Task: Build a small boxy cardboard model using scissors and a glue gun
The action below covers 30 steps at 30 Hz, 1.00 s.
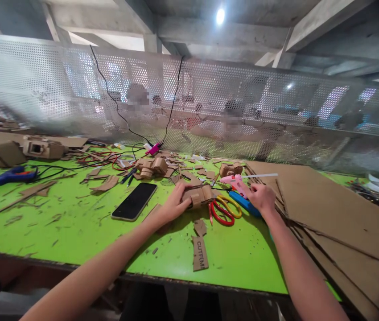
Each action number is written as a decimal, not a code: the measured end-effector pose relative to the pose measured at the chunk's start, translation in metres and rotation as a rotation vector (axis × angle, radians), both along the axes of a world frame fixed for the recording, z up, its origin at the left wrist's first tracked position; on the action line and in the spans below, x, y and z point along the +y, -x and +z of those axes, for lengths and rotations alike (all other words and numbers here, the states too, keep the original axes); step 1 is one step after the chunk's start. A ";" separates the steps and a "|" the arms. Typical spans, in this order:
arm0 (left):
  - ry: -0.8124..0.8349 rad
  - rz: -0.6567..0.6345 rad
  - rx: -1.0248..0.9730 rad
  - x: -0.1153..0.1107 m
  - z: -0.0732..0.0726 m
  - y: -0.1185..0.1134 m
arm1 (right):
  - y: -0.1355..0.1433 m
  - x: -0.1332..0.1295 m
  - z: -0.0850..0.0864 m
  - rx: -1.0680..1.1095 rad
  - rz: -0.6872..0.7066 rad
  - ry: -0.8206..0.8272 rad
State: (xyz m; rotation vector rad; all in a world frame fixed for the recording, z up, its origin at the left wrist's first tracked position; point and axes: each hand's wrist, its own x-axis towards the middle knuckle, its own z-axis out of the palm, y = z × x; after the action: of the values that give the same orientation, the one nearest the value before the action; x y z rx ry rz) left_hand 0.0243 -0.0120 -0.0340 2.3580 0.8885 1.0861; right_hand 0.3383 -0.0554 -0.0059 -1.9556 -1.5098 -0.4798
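My left hand [176, 203] is closed on the left end of a small brown cardboard piece [198, 196] with rolled parts on it, low over the green table. At the right, my right hand [259, 196] has its fingers wrapped on the pink glue gun [238, 183], which has a white glue stick [259, 175] behind it. Between the hands lie scissors with red handles [223, 215] and scissors with yellow handles [232, 206]. A blue tool [245, 203] rests beside them, partly under my right hand.
A black phone [134, 202] lies left of my left hand. Cardboard scraps [199, 253] are scattered over the green table [243, 263]. Large cardboard sheets [330, 200] cover the right side. A blue glue gun [14, 175] and cardboard boxes [2, 154] sit far left. Behind stands a perforated screen [203, 102].
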 end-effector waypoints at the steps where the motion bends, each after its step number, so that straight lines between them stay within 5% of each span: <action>1: -0.016 0.005 0.008 0.000 0.000 0.000 | -0.006 0.002 -0.001 0.033 -0.039 0.068; 4: -0.133 0.024 0.050 -0.004 0.003 0.000 | -0.017 0.008 -0.009 0.144 -0.068 0.190; 10: -0.615 0.070 0.332 -0.013 0.008 0.001 | -0.016 0.026 -0.031 0.268 0.119 0.149; 17: -0.946 -0.061 0.441 -0.019 0.005 -0.002 | -0.007 0.038 -0.041 0.364 0.183 0.109; 24: -0.840 -0.272 0.445 -0.027 0.006 -0.002 | 0.012 0.045 -0.040 0.391 0.192 0.074; 30: -0.472 -0.136 0.179 -0.014 0.009 0.005 | 0.021 0.030 -0.026 0.490 0.236 -0.153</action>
State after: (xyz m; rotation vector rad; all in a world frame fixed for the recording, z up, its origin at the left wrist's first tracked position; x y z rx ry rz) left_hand 0.0197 -0.0259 -0.0249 2.8912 0.5586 1.1400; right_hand 0.3172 -0.0251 -0.0323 -1.5995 -1.3157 -0.0058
